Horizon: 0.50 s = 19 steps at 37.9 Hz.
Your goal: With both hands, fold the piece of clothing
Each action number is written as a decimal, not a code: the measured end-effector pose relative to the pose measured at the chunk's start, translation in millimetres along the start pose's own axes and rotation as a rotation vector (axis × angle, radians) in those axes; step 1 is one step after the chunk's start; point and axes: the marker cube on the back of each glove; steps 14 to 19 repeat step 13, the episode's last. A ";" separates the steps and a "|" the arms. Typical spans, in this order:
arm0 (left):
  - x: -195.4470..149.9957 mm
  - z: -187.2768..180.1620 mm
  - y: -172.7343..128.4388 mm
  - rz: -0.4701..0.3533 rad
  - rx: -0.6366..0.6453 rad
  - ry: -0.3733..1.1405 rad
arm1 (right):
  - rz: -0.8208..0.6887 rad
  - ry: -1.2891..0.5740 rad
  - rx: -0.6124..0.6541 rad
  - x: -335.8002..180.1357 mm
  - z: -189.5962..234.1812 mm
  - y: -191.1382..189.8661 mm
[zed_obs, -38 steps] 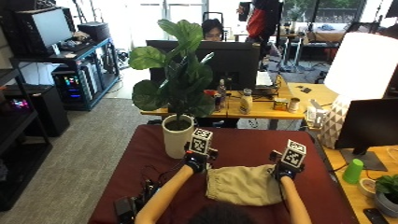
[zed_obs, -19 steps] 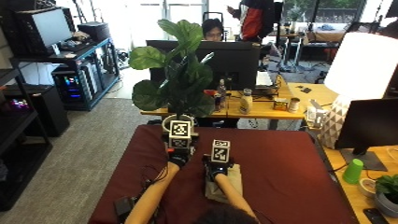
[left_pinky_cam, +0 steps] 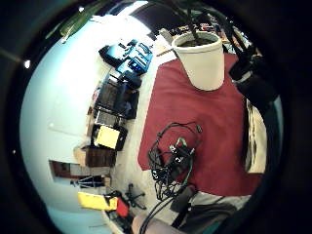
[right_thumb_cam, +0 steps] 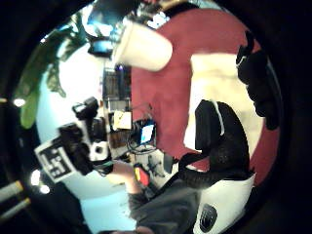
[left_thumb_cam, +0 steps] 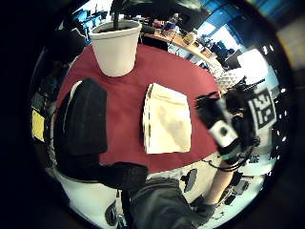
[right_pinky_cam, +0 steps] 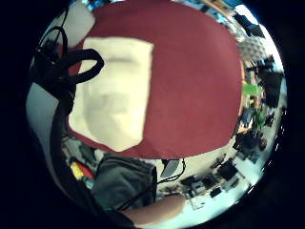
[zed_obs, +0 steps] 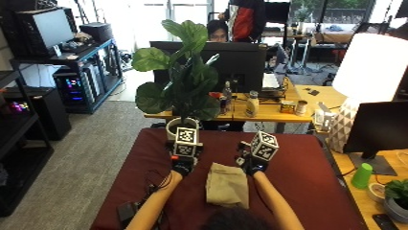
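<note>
We see the beige folded cloth garment (zed_obs: 227, 184) lying flat as a narrow rectangle on the dark red cloth-covered worktop (zed_obs: 300, 177), its long axis running from our body toward the far edge. It sits between our two hands, below and nearer to us than both sets of fingers.

Our left hand (zed_obs: 183, 164) hovers just beside the garment's far left corner and our right hand (zed_obs: 254, 165) just beside its far right corner; neither touches the cloth. From the left thumb side palm view the garment (left_thumb_cam: 167, 125) lies clear of the palm, and the right little finger side palm view shows it (right_pinky_cam: 114, 90) spread bare beneath. Both hands look released, fingers relaxed and holding nothing (the outside view is small here, so we judge this mostly from the palm views).

Neither hand seems clearly nearer. For a further fold across the long axis, we would judge that both must drop to the far short edge.
</note>
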 end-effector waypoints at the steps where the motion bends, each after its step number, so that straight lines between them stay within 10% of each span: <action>1: 2.7 -0.3 1.4 0.005 -0.009 0.002 | 0.014 0.002 0.023 10.3 -8.0 0.0; 19: 36.6 18.8 -4.2 0.060 -0.080 -0.017 | 0.138 0.000 0.088 84.1 -33.1 -4.7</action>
